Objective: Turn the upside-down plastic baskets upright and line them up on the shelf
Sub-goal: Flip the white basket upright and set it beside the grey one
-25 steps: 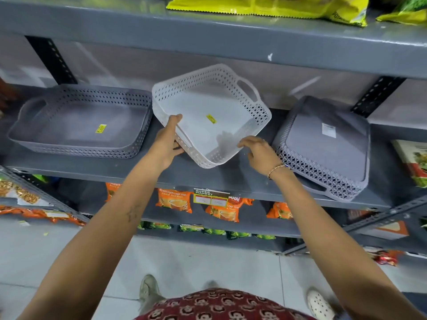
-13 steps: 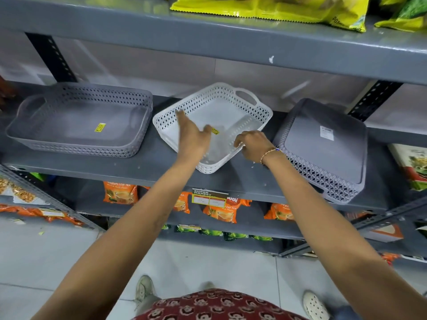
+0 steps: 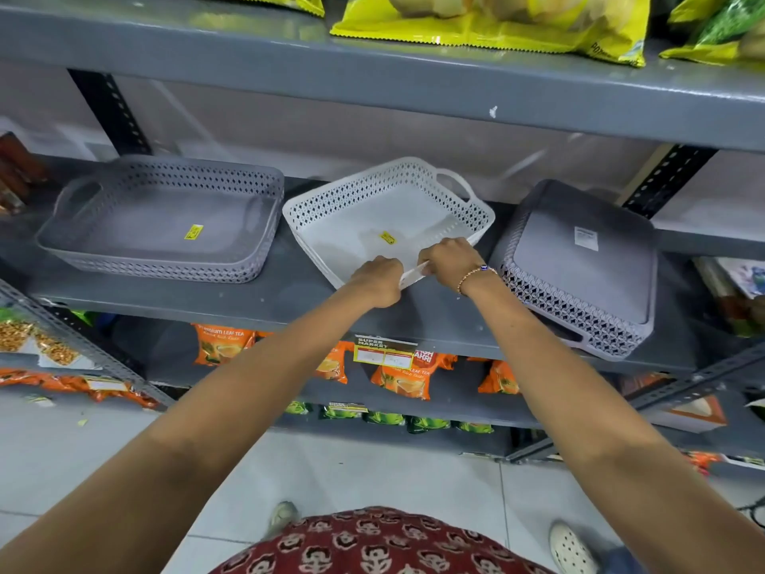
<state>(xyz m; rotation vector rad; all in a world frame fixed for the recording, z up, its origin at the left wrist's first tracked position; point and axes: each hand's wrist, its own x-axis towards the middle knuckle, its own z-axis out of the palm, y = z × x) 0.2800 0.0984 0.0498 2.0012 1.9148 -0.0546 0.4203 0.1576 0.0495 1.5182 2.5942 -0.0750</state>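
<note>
Both hands, left hand (image 3: pixel 378 279) and right hand (image 3: pixel 449 258), grip closed on near rim of white basket (image 3: pixel 372 217), upright mid-shelf (image 3: pixel 289 300), skewed. Upturned grey basket (image 3: pixel 588 263) just right, right hand nearer.

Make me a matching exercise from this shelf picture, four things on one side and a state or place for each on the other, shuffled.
Things:
1. left grey basket
2. white basket
3. right grey basket
4. yellow packets

States:
A. upside down, bottom facing up
B. held at its near rim by both hands
C. on the shelf above
D. upright, nobody touching it

Pairs: 1-D, 2-B, 3-A, 4-C
</note>
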